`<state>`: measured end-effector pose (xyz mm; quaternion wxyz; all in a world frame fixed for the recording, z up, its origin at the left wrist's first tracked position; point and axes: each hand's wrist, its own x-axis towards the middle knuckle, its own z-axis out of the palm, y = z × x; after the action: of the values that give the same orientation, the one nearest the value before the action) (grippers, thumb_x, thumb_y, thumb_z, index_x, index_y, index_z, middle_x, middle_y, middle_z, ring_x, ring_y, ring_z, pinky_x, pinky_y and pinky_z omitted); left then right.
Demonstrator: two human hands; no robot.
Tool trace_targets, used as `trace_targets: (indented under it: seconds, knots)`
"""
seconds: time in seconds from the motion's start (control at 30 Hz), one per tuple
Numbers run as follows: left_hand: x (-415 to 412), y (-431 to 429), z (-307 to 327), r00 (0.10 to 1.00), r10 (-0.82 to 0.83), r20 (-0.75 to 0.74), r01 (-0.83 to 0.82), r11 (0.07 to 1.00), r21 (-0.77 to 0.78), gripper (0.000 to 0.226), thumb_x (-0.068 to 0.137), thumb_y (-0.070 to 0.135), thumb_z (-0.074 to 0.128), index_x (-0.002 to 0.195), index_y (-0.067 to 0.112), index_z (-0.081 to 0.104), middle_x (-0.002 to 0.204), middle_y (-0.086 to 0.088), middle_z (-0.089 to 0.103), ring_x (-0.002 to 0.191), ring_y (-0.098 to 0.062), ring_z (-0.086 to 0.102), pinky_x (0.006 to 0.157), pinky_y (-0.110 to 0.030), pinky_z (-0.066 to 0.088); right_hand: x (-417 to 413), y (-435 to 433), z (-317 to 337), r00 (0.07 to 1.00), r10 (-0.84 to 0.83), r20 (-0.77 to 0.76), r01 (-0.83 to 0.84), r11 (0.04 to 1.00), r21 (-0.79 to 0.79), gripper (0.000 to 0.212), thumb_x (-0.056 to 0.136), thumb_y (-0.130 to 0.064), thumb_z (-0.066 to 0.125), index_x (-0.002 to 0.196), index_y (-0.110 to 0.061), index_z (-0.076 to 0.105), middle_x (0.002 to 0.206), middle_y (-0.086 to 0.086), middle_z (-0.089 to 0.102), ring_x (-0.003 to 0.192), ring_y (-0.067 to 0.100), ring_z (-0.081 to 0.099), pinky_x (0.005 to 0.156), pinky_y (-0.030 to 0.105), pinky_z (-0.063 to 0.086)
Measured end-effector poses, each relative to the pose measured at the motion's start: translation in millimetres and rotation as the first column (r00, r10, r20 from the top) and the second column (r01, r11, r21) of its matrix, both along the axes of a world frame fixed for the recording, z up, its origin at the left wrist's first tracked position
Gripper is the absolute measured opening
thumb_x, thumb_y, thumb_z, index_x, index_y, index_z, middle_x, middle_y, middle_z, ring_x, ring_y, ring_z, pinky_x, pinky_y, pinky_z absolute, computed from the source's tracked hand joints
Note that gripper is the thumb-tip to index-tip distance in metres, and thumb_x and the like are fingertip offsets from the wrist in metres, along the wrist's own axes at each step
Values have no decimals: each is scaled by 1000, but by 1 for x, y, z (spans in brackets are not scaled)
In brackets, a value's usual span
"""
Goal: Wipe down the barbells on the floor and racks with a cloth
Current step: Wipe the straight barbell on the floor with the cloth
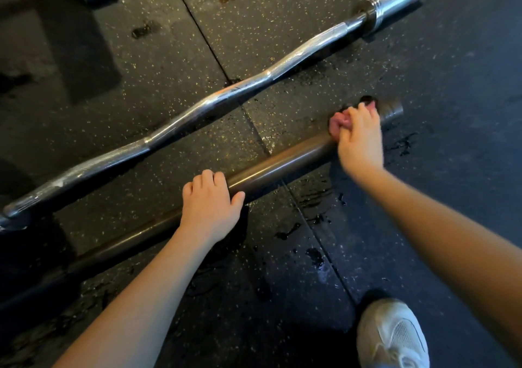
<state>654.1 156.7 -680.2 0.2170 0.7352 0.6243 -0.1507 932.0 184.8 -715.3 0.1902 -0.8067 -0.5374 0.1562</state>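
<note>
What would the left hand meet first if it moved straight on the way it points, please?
Beyond the dark bar it holds, the left hand would likely reach the curl bar across floor; depth is unclear.

A white sneaker stands on the speckled rubber floor near dark wet splotches.

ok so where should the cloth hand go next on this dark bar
Probably slide the pink cloth back along the dark barbell toward the left hand. The right hand grips it near the bar's far end, and the left hand holds the bar further down.
</note>
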Motion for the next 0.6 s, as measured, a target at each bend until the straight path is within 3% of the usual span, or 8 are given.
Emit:
trace_targets:
  seconds: [0.07, 0.17, 0.27, 0.37, 0.47, 0.53, 0.6]
  knots:
    - [3, -1, -1, 999, -27, -32, 28, 999, 28, 55, 97, 52, 33, 136, 15, 40, 132, -9, 40, 124, -25, 38, 107, -42, 30, -35, -20, -4, 997, 56, -62, -51, 996, 72, 22, 94, -17, 38, 109, -13, 54, 128, 0, 48, 139, 22, 27, 119, 46, 22]
    - [8, 1, -6, 998, -56, -20, 57, 998, 28, 54, 100, 50, 29, 141, 16, 37, 137, -7, 40, 128, -24, 37, 109, -42, 27, -46, -46, -8, 951, 277, -139, -264, 959, 104, 33, 98, -12, 40, 129, -14, 49, 144, 2, 40, 145, 14, 11, 120, 40, 16]
    - [10, 1, -5, 997, -73, 15, 72, 997, 6, 49, 102, 41, 31, 143, 15, 35, 140, -4, 46, 131, -23, 39, 110, -40, 28, -4, -33, -6, 943, 322, -85, -319, 947, 43, 37, 94, -9, 40, 130, -16, 49, 143, 6, 43, 144, 22, 24, 120, 43, 19]
    - [9, 4, -1, 996, -93, 3, 93, 995, -21, 45, 102, 38, 31, 141, 16, 38, 135, -3, 51, 128, -23, 42, 107, -40, 31, 33, -10, -7, 992, 73, -102, -69, 997, 38, 28, 93, -10, 37, 116, -10, 53, 130, 9, 47, 133, 27, 35, 113, 49, 31]
    - [12, 3, 2, 993, -110, -32, 109, 994, -22, 42, 102, 40, 32, 136, 18, 43, 129, -2, 54, 123, -22, 46, 103, -40, 35, 28, -2, -5, 978, -168, -124, 171, 985, 13, 35, 96, -14, 36, 129, -7, 46, 152, 15, 30, 143, 32, 20, 117, 52, 21]
    - [16, 2, 2, 991, -128, -47, 128, 992, 4, 40, 100, 44, 33, 127, 19, 49, 122, -1, 57, 117, -21, 48, 99, -40, 38, 1, -15, -3, 961, -218, -168, 222, 975, 6, 36, 100, -12, 36, 136, -11, 40, 160, 12, 13, 148, 29, 6, 120, 46, 11]
    - [18, 1, 2, 989, -141, -40, 143, 989, 32, 42, 99, 48, 32, 122, 19, 52, 118, 0, 57, 115, -20, 47, 97, -40, 38, -22, -36, -4, 963, -149, -224, 161, 986, 35, 40, 102, -12, 35, 142, -13, 34, 162, 10, 7, 148, 27, 1, 117, 40, 9]
